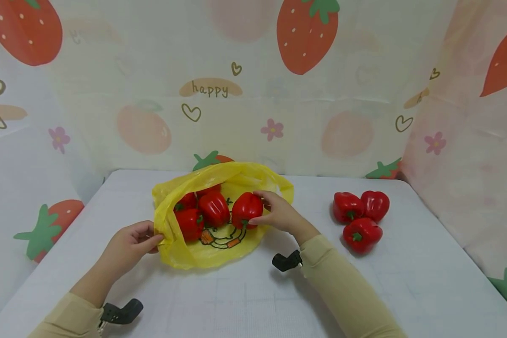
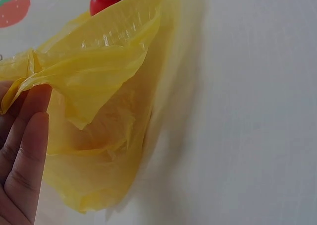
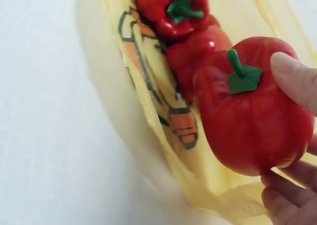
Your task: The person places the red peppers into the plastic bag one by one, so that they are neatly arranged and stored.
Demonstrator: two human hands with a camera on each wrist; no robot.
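Note:
A yellow plastic bag lies on the table with its mouth spread toward me. Its left edge is pinched by my left hand, whose thumb and fingers also show in the left wrist view. My right hand grips a red bell pepper at the bag's mouth, thumb near the green stem in the right wrist view. Several other red bell peppers lie inside the bag, to the left of the held one. A printed black and orange drawing shows on the bag.
Three more red bell peppers sit close together on the white table, right of the bag. A cloth backdrop with strawberry prints stands behind and at both sides. Each wrist carries a black camera mount.

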